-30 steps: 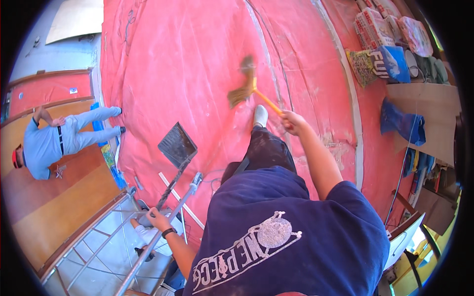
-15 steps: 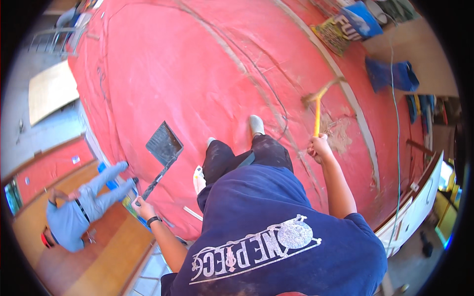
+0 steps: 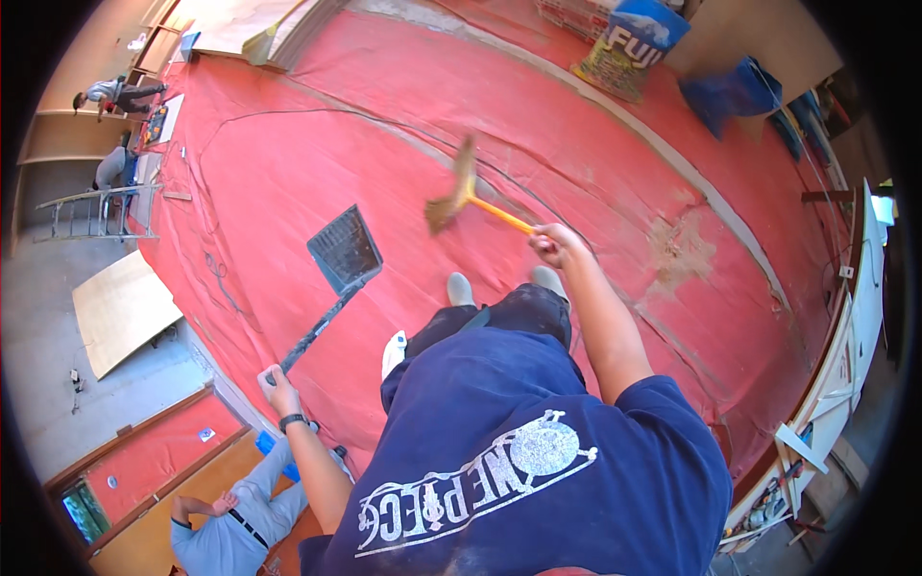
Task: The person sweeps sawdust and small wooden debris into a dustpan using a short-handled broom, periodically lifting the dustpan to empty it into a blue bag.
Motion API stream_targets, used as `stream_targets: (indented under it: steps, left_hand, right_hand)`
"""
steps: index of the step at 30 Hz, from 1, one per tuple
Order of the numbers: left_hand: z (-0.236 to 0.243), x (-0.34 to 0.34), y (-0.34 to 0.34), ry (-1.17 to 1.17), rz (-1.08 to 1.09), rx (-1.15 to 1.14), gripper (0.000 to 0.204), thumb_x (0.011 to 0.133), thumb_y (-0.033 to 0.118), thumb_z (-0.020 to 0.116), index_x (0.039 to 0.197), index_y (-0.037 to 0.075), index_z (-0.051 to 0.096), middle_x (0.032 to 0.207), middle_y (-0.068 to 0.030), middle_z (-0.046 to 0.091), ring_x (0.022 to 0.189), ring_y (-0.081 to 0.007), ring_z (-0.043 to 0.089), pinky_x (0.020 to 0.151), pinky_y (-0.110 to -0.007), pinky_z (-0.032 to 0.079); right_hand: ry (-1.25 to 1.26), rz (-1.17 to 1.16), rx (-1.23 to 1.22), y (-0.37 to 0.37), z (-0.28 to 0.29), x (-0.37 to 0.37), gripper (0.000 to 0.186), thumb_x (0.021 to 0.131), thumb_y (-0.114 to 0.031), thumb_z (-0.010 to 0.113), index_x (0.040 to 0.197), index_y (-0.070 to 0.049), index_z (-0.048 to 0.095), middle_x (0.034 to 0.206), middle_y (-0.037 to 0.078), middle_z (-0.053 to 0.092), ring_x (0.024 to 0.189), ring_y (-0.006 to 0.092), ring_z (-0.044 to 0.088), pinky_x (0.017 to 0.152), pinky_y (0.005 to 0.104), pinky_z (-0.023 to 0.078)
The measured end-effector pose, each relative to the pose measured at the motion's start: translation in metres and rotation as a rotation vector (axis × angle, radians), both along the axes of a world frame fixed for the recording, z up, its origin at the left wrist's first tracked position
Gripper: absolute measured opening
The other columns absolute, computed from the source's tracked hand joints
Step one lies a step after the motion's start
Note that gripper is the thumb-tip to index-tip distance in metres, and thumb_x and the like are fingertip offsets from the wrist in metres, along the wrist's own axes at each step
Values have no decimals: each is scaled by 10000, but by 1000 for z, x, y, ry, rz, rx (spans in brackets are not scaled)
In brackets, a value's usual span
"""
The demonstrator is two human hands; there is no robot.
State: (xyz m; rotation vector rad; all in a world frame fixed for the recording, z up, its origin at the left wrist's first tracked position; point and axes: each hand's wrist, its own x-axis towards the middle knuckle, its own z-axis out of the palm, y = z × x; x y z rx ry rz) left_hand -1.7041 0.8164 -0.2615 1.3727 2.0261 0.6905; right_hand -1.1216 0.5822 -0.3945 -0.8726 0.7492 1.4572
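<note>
My left hand (image 3: 279, 390) is closed round the handle end of a long-handled black dustpan (image 3: 344, 252), whose pan is in front of me to the left, over the red floor sheet. In my right hand (image 3: 555, 246) I grip the yellow handle of a broom (image 3: 499, 213). The broom's brown bristle head is blurred by motion and points away and left, toward the dustpan but apart from it. A patch of light brown dust (image 3: 680, 252) lies on the sheet to the right of the broom.
A red sheet (image 3: 288, 173) with wrinkles and a dark cable covers the floor. A filled sack (image 3: 629, 48) and a blue bag (image 3: 732, 96) stand far right. At left are a pale board (image 3: 125, 309), a metal ladder (image 3: 101, 213) and a person in light clothes (image 3: 235, 518); others work farther back.
My right hand has swung the broom leftward, away from the dust patch and nearer the dustpan. The view has turned, and the dustpan appears slightly farther right and higher.
</note>
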Motion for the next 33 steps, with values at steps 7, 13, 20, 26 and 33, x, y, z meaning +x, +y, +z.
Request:
stream_targets:
  steps: [7,13,20,26,33]
  left_hand:
    - [-8,-59,15,44,-151,115,224,903,214,517,937,-7,526,860,-87,542,815,-191,510,775,-313,419]
    - [-21,-2,75,121,-192,67,240,901,235,502,921,-4,520,845,-111,554,788,-212,530,741,-330,430]
    - [-24,68,168,267,-302,-23,210,880,213,505,907,5,510,824,-145,580,773,-270,561,740,-372,447]
    - [2,75,242,469,-411,-42,200,868,207,484,890,9,500,820,-158,575,773,-285,558,731,-373,436]
    - [14,149,245,523,-346,-72,254,886,257,491,938,8,496,851,-170,584,807,-319,566,749,-386,432]
  right_hand:
    - [-238,-153,-360,-42,13,30,36,872,-46,408,883,-40,374,584,-9,367,413,42,336,317,147,242]
    - [-529,44,-556,50,76,-16,62,835,-23,441,826,-58,391,589,4,395,430,73,382,332,194,299]
    - [-461,60,36,184,87,-16,166,823,29,481,927,-57,383,637,36,437,447,75,402,346,194,341]
    - [-96,-51,8,259,7,47,439,850,12,483,1235,-116,317,682,37,424,456,62,379,342,172,301]
    - [-122,-247,-260,81,-13,134,83,890,-68,421,967,-78,392,555,-49,341,376,22,294,289,143,233]
